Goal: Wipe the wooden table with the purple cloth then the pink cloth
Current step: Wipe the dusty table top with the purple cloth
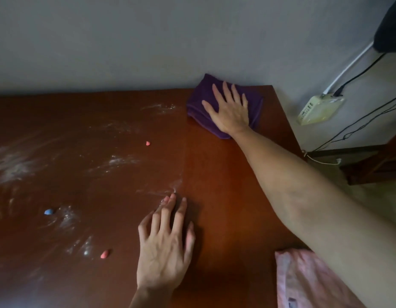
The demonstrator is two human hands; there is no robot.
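No text, label, brand, number or sign can be read anywhere. A small dark mark is seen on the pink cloth [303, 283], but it is too blurred to be deciphered.

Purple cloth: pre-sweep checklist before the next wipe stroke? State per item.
1. Right hand flat on purple cloth: ok.
2. Cloth folded, lying on wooden table: ok.
3. Left hand out of the sweep path: not ok, resting mid-table.
4. Path free of lumps: not ok, pink bit and blue bit lie in the powder.
5. Pink cloth ready at near edge: ok.
6. Cloth damp: cannot tell.
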